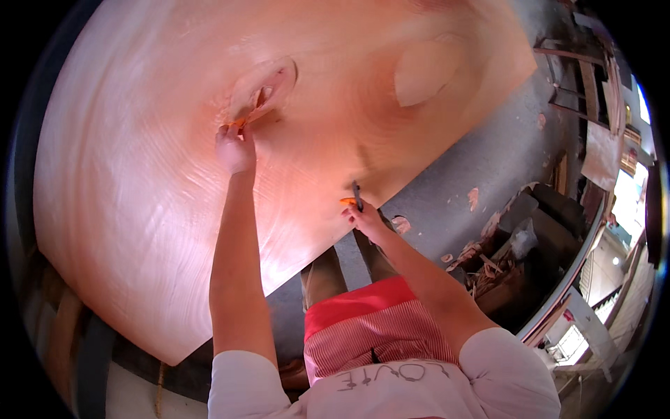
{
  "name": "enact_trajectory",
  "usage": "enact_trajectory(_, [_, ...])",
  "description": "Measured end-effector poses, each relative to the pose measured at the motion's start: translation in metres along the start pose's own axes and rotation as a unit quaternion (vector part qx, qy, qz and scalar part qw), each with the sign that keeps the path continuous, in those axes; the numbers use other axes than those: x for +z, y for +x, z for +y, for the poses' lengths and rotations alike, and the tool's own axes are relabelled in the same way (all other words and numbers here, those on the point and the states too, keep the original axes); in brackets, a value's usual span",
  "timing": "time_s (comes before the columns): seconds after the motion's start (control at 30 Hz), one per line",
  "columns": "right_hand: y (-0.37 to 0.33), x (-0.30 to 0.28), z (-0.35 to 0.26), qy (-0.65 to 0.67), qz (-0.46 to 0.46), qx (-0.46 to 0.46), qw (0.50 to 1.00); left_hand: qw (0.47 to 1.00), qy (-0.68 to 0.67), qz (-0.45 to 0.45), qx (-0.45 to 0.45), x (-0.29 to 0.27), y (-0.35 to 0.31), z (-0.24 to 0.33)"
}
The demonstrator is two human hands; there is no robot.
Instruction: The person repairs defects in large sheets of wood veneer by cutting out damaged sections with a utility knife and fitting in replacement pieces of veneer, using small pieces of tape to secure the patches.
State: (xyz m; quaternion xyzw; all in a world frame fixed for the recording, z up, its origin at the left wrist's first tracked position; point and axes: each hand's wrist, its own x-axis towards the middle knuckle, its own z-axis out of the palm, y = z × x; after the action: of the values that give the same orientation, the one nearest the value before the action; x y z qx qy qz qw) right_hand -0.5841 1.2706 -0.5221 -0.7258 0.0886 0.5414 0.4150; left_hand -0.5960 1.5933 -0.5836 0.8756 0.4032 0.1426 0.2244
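A large sheet of pale wood veneer (160, 181), with wavy grain, spreads before me. My left hand (236, 148) reaches out over it, fingers closed on a small orange piece (237, 123) whose exact kind I cannot make out. Just beyond those fingertips is an oval patch (287, 72) with a dark split and a raised sliver in it. Near the sheet's close edge, my right hand (366, 218) is closed round a slim dark tool (357, 195) pointing away from me. An orange part (347, 201) shows beside that tool; whether they are joined is unclear.
Another rounded, paler patch (426, 70) marks the veneer farther right. Beyond the sheet's edge, scraps (473, 199) lie on the grey floor (447, 174). Dark boxes (555, 209) and wood offcuts (492, 272) stand at right, with a wooden frame (590, 91) behind.
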Motion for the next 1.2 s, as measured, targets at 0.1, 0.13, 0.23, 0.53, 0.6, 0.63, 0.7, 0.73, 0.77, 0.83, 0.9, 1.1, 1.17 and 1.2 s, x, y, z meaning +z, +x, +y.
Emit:
enact_trajectory(0.1, [0.012, 0.002, 0.015, 0.022, -0.005, -0.018, 1.000, 1.000, -0.008, 0.010, 0.008, -0.007, 0.001, 0.017])
enact_trajectory(0.13, [0.013, 0.003, 0.012, 0.010, -0.008, -0.005, 1.000, 1.000, -0.024, 0.005, 0.003, -0.010, 0.001, 0.021])
enact_trajectory(0.23, [0.015, 0.002, 0.002, -0.051, 0.001, -0.011, 0.999, 0.997, -0.071, 0.007, -0.014, -0.019, 0.000, 0.035])
enact_trajectory(0.53, [0.022, 0.001, -0.011, -0.039, 0.012, -0.035, 0.999, 0.987, -0.108, -0.013, -0.121, -0.029, -0.037, 0.075])
enact_trajectory(0.6, [0.025, 0.002, -0.020, -0.021, 0.001, -0.018, 1.000, 0.977, -0.131, -0.025, -0.164, -0.029, -0.044, 0.079])
enact_trajectory(0.63, [0.027, 0.005, -0.029, -0.015, -0.001, -0.005, 1.000, 0.974, -0.140, -0.023, -0.177, -0.028, -0.046, 0.078])
enact_trajectory(0.7, [0.028, 0.008, -0.048, 0.056, -0.014, 0.019, 0.998, 0.967, -0.159, -0.033, -0.196, -0.027, -0.049, 0.080])
enact_trajectory(0.73, [0.029, 0.010, -0.057, 0.091, -0.022, 0.031, 0.995, 0.962, -0.165, -0.038, -0.216, -0.026, -0.051, 0.080])
enact_trajectory(0.77, [0.032, 0.013, -0.066, 0.110, -0.024, 0.051, 0.992, 0.956, -0.171, -0.043, -0.236, -0.025, -0.054, 0.081])
enact_trajectory(0.83, [0.046, 0.020, -0.079, 0.138, -0.018, 0.026, 0.990, 0.964, -0.147, -0.032, -0.218, -0.023, -0.053, 0.076])
enact_trajectory(0.9, [0.061, 0.029, -0.094, 0.122, 0.028, -0.020, 0.992, 0.969, -0.142, -0.002, -0.202, -0.022, -0.042, 0.066])
enact_trajectory(1.1, [0.129, 0.033, -0.149, -0.088, 0.138, -0.210, 0.964, 0.994, -0.034, 0.068, -0.073, -0.031, 0.011, 0.008])
enact_trajectory(1.17, [0.156, 0.018, -0.164, -0.162, 0.119, -0.249, 0.947, 0.998, -0.003, 0.054, -0.042, -0.032, 0.034, 0.005])
enact_trajectory(1.2, [0.172, 0.012, -0.168, -0.199, 0.106, -0.265, 0.937, 0.998, 0.005, 0.044, -0.042, -0.031, 0.043, 0.005])
